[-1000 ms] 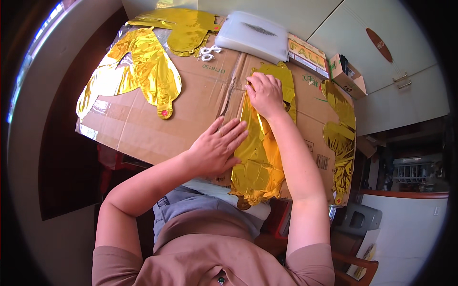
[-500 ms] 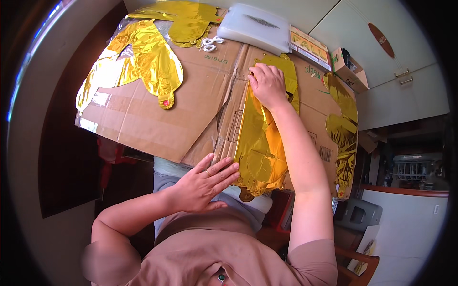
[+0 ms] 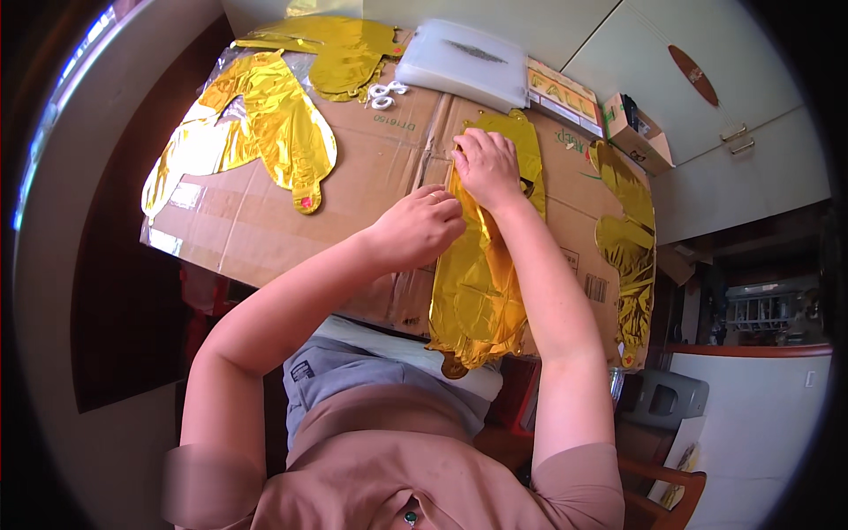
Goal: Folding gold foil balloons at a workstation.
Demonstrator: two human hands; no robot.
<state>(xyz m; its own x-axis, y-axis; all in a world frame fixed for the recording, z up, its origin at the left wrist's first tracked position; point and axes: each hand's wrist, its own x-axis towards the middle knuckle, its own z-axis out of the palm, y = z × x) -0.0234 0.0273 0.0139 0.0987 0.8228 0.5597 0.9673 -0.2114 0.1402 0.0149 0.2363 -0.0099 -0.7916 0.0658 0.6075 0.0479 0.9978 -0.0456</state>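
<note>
A flat, folded gold foil balloon (image 3: 477,305) lies lengthwise on the cardboard in front of me, its near end at the table edge. My right hand (image 3: 490,168) rests on its upper part, fingers bent and closed on the foil's left edge. Just below and to the left, my left hand (image 3: 419,228) has curled fingers at the same edge; its thumb and fingertips are partly hidden. Under the right hand, more gold foil (image 3: 517,132) reaches toward the far side.
Opened cardboard (image 3: 353,212) covers the table. Other gold foil balloons lie at the left (image 3: 291,146), far left (image 3: 349,66) and right edge (image 3: 632,230). White string (image 3: 384,94), a translucent plastic box (image 3: 464,64), a printed box (image 3: 564,93) and a small open carton (image 3: 640,132) stand along the back.
My left hand has moved up and forward from the table's near edge to the foil's left edge, its spread fingers now curled. My right hand stays at the foil's upper part.
</note>
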